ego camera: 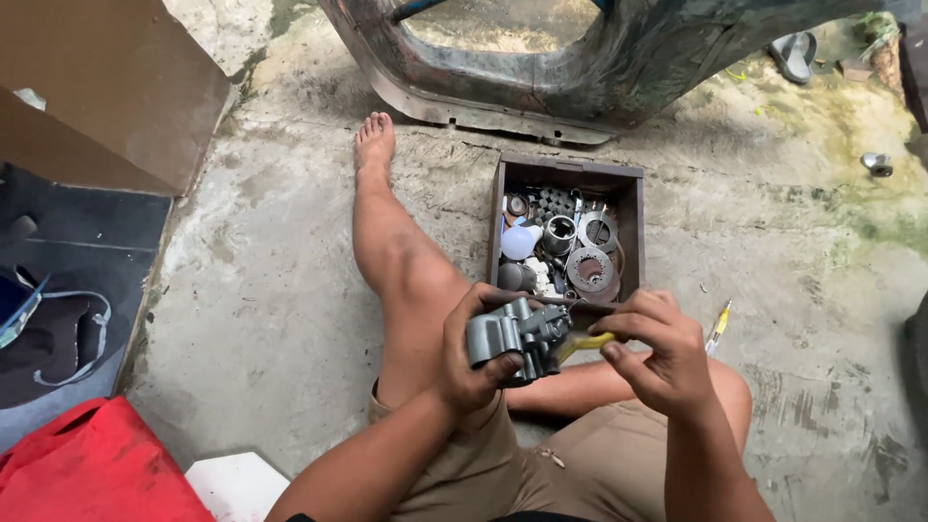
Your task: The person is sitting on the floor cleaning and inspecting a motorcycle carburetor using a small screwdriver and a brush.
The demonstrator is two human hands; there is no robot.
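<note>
A dark curved metal vehicle frame (580, 68) arches over the far end of the stained concrete floor (271, 290), where the person sits with one bare leg stretched out; a red cloth (87, 469) lies at the near left, and a brown wooden box (565, 227) of gears, rings, a pale bulb and other loose metal parts stands just beyond the knees; the left hand (474, 353) is clamped around a grey cast-metal part (512, 338), held in front of the box's near edge above the lap; the right hand (652, 353) is pinched shut on a yellow-handled screwdriver (585, 343) whose tip meets the part's side; the step in hand looks like working a fastener on the part, and the next move likely calls for a firm grip and a tip kept square; the part is dull, lumpy and grimy, with rounded bosses; a second yellow tool (718, 327) lies on the floor to the right
</note>
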